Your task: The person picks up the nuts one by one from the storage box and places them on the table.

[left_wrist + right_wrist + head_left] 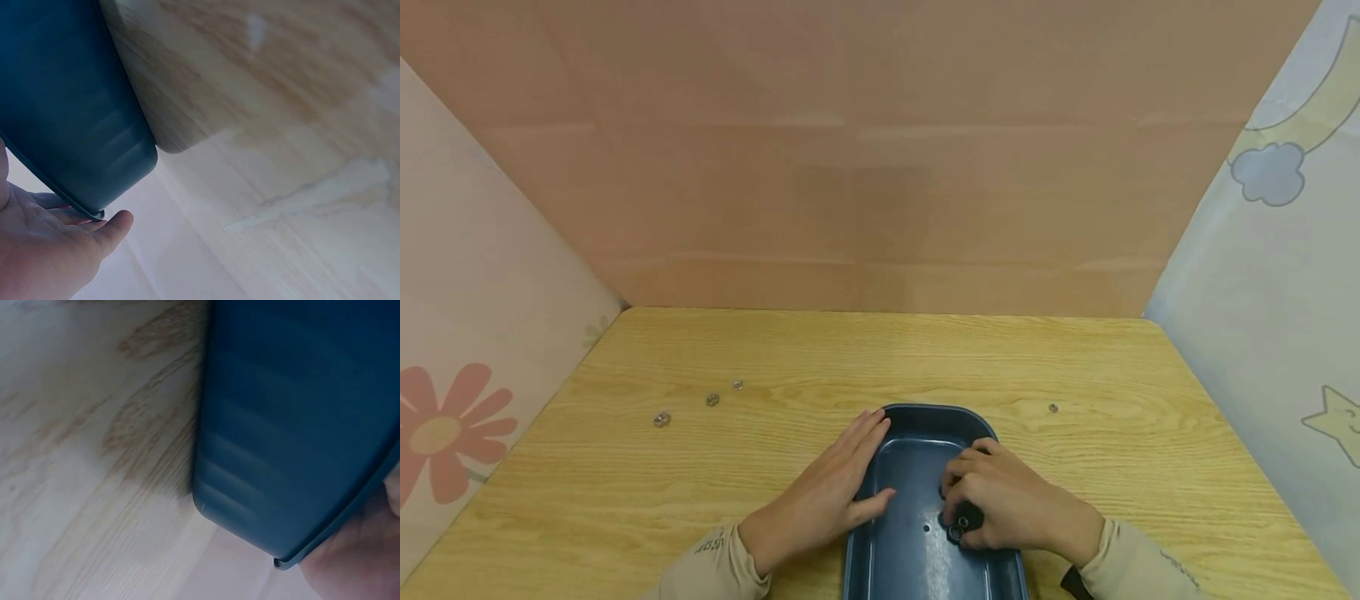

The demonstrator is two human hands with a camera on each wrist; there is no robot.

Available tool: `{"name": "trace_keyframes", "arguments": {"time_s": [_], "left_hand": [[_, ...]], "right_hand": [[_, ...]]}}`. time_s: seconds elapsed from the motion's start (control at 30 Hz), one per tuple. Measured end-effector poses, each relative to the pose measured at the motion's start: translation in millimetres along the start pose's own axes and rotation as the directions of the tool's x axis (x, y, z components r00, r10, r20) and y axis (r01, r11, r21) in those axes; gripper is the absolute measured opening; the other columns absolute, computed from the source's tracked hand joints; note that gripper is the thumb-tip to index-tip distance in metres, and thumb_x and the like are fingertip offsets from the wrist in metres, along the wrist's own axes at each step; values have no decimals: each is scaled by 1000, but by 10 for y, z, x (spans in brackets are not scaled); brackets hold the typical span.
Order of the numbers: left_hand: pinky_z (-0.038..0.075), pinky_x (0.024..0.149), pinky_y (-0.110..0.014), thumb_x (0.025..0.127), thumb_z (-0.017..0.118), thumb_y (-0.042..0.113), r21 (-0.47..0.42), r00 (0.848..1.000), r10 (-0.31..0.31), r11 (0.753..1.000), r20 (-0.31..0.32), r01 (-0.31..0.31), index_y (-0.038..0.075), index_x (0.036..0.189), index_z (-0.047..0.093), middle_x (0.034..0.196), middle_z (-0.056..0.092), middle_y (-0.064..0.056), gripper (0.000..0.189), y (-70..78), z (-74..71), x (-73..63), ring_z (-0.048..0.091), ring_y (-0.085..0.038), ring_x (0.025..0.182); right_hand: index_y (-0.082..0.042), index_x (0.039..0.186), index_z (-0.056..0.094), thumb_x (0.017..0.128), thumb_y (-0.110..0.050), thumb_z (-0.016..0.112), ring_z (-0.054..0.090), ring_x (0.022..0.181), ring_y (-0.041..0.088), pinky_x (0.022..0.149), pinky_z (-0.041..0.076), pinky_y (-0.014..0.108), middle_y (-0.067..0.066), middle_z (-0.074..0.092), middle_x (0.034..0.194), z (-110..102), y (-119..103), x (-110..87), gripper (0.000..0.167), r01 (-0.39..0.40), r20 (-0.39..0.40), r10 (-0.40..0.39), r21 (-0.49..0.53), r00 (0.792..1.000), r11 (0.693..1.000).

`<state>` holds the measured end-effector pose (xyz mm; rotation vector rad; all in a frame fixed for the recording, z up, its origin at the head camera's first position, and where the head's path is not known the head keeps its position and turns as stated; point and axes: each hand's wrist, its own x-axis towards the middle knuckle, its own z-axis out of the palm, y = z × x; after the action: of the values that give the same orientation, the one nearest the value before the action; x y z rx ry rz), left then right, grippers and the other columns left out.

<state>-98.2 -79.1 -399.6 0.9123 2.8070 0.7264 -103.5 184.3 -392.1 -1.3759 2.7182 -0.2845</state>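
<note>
So the blue tray [913,483] sits at the near middle of the wooden table [850,358], and the left hand [823,487] is resting on its left rim, fingers pretty straight, thumb stuck out over the inside. Right hand [1011,504] is curled round some dark piece [972,515] inside the tray's right side, can't tell what exactly. Three little metal bits [662,419] lie far left, plus a lone metal bit [1053,408] to the right.

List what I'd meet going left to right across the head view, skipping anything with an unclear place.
Pink flower print, first small metal piece, second small metal piece, third small metal piece, left hand, right hand, cloud print, star print.
</note>
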Motion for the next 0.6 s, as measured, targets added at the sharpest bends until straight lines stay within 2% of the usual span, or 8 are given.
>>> {"name": "trace_keyframes", "arguments": {"time_s": [0.3, 0.6], "left_hand": [[30, 119, -51, 96, 61, 42, -3, 1000, -11, 1000, 14, 11, 8, 157, 25, 166, 20, -10, 78, 3, 1, -3, 20, -30, 153], [33, 118, -52, 97, 62, 37, -7, 999, 30, 1000, -26, -30, 4, 156, 27, 165, 22, -14, 76, -13, 19, -14, 22, -32, 152]], "right_hand": [[-33, 86, 74, 76, -32, 82, 59, 92, 2, 91, 45, 41, -21, 64, 94, 27, 13, -22, 13, 28, -67, -27, 8, 997, 1000], [-30, 90, 72, 79, -26, 81, 63, 94, 2, 94, 47, 42, -23, 67, 94, 42, 28, -46, 14, 28, -121, -17, 88, 993, 996]]}}
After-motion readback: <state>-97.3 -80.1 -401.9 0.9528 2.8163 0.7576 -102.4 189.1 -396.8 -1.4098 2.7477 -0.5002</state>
